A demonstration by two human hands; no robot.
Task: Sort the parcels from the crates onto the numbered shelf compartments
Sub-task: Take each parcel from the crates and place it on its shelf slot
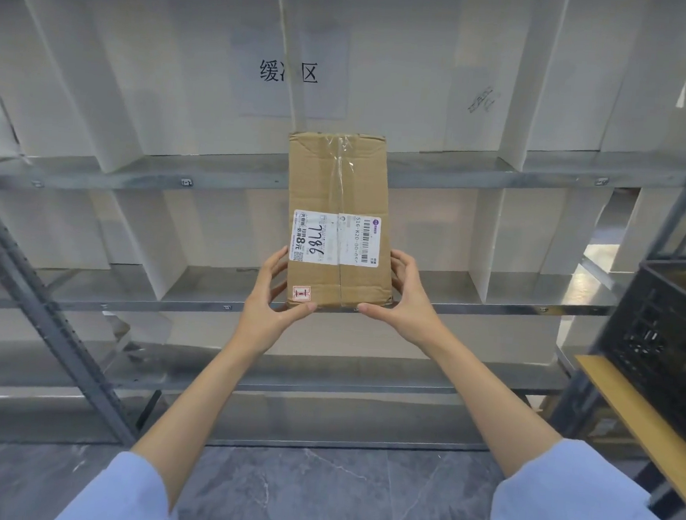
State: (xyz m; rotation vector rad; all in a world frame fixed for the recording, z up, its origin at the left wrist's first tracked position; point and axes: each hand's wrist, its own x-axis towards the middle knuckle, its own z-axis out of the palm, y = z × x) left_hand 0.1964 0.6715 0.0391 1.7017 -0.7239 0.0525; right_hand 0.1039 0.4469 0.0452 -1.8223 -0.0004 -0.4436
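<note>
Light-blue sleeves [583,516] and bare forearms reached forward over a grey marbled floor [317,493]. The left hand [273,303] and right hand [407,305] gripped the lower corners of a cardboard parcel [339,178], fingers curled along its sides and thumbs under its bottom edge. The parcel stood upright before the metal shelf [472,307], its shipping label [334,239] hand-marked "7786". Whether its base touched the shelf edge could not be told. At right, a black plastic crate [668,347] sat on a wooden board [638,418]. White dividers [485,237] split the tiers into compartments; behind, a paper sign [289,71] bore Chinese characters.
</note>
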